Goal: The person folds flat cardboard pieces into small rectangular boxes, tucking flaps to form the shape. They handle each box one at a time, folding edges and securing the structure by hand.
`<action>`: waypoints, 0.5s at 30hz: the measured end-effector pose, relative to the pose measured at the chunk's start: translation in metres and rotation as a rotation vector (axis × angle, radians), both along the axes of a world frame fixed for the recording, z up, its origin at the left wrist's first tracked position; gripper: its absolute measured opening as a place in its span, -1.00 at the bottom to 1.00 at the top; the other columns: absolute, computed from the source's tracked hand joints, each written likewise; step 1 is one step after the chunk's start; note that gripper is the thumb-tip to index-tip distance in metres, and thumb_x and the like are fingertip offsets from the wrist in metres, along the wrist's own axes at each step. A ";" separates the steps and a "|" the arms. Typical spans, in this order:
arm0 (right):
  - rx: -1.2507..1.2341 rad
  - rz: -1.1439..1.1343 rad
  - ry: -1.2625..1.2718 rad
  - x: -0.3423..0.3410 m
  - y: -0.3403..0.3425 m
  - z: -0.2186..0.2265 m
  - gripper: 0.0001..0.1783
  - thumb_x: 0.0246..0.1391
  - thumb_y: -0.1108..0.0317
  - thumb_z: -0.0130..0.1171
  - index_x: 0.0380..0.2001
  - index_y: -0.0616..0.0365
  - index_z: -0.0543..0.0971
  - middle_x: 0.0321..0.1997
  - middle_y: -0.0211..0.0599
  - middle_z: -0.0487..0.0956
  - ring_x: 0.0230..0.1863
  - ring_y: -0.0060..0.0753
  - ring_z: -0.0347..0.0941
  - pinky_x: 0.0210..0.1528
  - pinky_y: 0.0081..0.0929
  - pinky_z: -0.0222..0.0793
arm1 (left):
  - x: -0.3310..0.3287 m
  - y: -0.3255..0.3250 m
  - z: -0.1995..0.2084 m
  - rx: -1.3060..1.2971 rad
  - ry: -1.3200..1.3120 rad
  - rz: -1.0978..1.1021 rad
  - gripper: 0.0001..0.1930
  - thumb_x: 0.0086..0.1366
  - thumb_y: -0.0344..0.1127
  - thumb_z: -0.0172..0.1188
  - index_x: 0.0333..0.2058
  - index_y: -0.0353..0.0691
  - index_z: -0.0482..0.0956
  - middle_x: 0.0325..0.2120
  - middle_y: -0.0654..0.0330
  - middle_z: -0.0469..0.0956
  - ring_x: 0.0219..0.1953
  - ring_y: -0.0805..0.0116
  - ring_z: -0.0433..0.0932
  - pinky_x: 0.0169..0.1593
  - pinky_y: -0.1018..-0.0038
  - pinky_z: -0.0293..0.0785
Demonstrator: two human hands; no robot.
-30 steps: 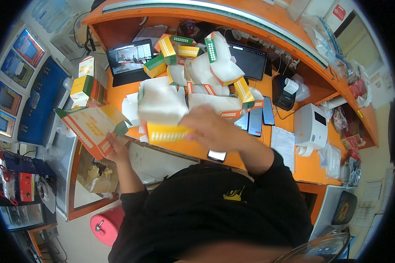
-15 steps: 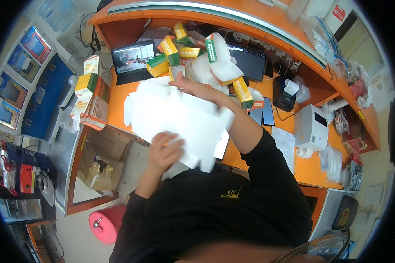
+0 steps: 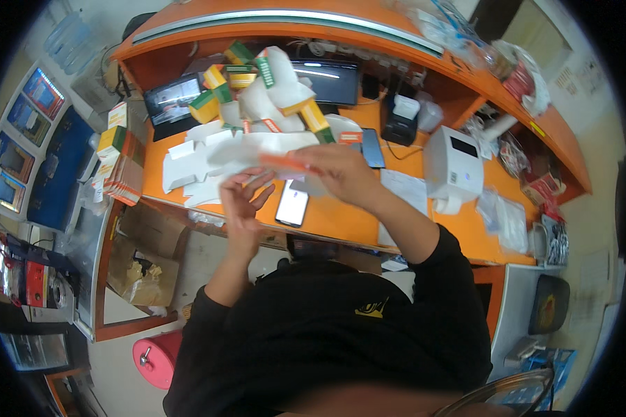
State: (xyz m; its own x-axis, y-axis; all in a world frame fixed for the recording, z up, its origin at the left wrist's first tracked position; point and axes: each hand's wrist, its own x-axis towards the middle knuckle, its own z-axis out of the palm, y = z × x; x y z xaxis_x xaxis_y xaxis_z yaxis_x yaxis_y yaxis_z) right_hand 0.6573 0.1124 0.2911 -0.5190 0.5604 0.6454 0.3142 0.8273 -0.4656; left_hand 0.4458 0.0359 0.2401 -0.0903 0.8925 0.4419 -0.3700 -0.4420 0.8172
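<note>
Pinched in my right hand (image 3: 341, 174) is a carton piece (image 3: 278, 162), white with an orange strip, smeared by motion. Just below its left end is my left hand (image 3: 242, 201), fingers apart and holding nothing; whether a fingertip touches the carton is unclear. Under and beyond both hands, a flat white unfolded carton (image 3: 181, 169) lies on the orange desk (image 3: 341, 226). A phone (image 3: 293, 203) with a lit white screen rests between my hands near the desk's front edge. Folded yellow, green and white cartons (image 3: 205, 108) are heaped behind.
A stack of flat cartons (image 3: 123, 170) stands at the left. A tablet (image 3: 175, 103) and a dark monitor (image 3: 327, 82) sit at the back. To the right are a second phone (image 3: 372, 148), papers (image 3: 405, 189), a black card terminal (image 3: 399, 118) and a white printer (image 3: 454, 163).
The large white sheet under my hands no longer covers the desk front, exposing the phone. My right hand now grips an orange-and-white carton piece. My view has shifted to the right.
</note>
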 end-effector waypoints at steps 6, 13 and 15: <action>0.195 -0.149 -0.186 0.066 -0.090 -0.015 -0.45 -0.15 0.69 0.09 -0.06 -0.05 0.65 -0.04 -0.38 0.63 -0.24 -0.26 0.50 -0.18 -0.40 0.45 | 0.057 -0.031 0.015 -0.338 -0.073 -0.077 -0.62 0.44 0.00 -0.04 0.03 -0.15 0.30 0.03 0.11 0.45 0.03 0.23 0.56 0.06 0.27 0.57; 0.054 -0.163 -0.177 0.100 -0.159 -0.013 -0.08 -0.26 0.31 0.44 0.28 -0.13 0.34 0.24 -0.20 0.42 0.09 -0.13 0.43 0.13 -0.18 0.27 | 0.112 -0.077 0.011 -0.411 -0.098 -0.112 -0.94 0.47 -0.31 -0.03 -0.19 -0.13 0.35 -0.32 0.30 0.51 -0.37 0.64 0.52 -0.30 0.62 0.56; 0.066 -0.205 -0.118 0.098 -0.177 -0.015 -0.17 -0.26 0.31 0.45 0.21 -0.07 0.42 0.21 -0.21 0.45 0.10 -0.14 0.43 0.11 -0.20 0.30 | 0.121 -0.091 0.011 -0.370 -0.132 -0.072 -0.94 0.47 -0.32 -0.04 -0.19 -0.14 0.34 -0.33 0.30 0.51 -0.36 0.63 0.53 -0.31 0.62 0.56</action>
